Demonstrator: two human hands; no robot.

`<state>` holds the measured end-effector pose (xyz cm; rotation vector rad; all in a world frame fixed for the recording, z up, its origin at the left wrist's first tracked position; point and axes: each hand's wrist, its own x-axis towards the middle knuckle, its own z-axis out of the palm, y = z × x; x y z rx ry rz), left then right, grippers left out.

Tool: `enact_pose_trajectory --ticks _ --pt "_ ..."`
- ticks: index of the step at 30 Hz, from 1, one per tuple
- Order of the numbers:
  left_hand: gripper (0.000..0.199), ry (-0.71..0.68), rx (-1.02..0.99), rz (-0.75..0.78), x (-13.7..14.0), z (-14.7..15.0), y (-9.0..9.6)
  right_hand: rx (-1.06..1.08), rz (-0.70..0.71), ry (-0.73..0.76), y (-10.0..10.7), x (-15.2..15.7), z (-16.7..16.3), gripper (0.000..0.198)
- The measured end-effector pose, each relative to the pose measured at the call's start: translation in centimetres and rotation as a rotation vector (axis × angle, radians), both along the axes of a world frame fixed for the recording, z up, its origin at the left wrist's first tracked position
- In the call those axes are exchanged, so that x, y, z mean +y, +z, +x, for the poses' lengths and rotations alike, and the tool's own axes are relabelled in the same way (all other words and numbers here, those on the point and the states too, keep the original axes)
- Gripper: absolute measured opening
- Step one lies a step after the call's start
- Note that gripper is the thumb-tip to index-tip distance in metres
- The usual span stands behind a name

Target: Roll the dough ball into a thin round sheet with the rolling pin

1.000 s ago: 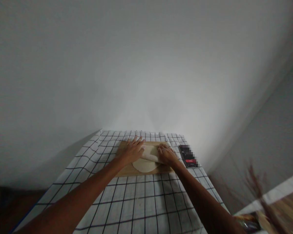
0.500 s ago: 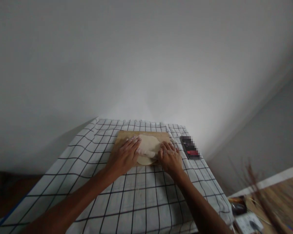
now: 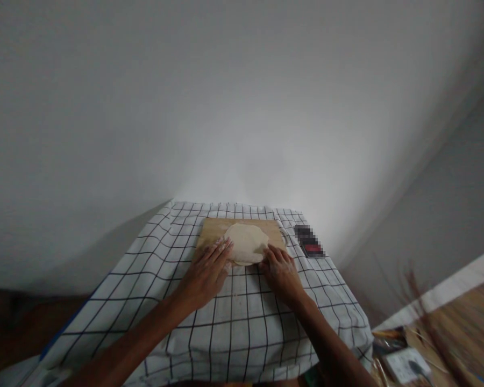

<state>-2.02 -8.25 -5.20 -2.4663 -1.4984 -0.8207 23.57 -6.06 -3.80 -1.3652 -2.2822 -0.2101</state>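
Observation:
A flattened round of pale dough (image 3: pixel 246 237) lies on a wooden board (image 3: pixel 213 228). Across its near edge runs a pale, floury rolling pin (image 3: pixel 249 258), whose ends are hidden under my hands. My left hand (image 3: pixel 210 269) rests over the left end, its flour-dusted fingers together and pointing forward. On the right end, the fingers of my right hand (image 3: pixel 280 269) are bent over the pin.
A white cloth with dark checks (image 3: pixel 226 333) covers the table. A phone (image 3: pixel 310 242), partly pixelated, lies right of the board. Beyond the table stands a plain wall (image 3: pixel 234 107). At lower right, a white power strip (image 3: pixel 407 365) sits near the floor.
Both hands and the rolling pin have come nearer to me, from further up the dough to its near edge. More of the dough's far part shows. The view has shifted slightly.

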Motion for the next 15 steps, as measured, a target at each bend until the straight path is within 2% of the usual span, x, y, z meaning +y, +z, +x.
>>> enact_pose_trajectory --ticks 4,7,9,12,15 --pt "0.054 -0.007 -0.130 -0.160 0.7 -0.9 1.2 -0.056 0.006 0.005 0.1 0.8 1.3 0.027" --pt "0.054 0.039 -0.353 -0.250 2.8 -2.2 3.7 -0.008 -0.001 -0.019 0.2 2.2 3.7 0.024" --pt "0.052 0.099 -0.412 -0.251 5.0 -2.7 5.4 0.133 -0.037 -0.074 0.2 3.6 5.5 0.025" --pt "0.038 0.093 -0.276 -0.300 9.0 -2.0 7.0 0.392 -0.123 -0.147 0.5 5.8 7.0 0.034" --pt "0.031 0.072 -0.195 -0.310 12.8 0.2 7.0 0.598 -0.189 -0.151 1.5 7.8 6.2 0.042"
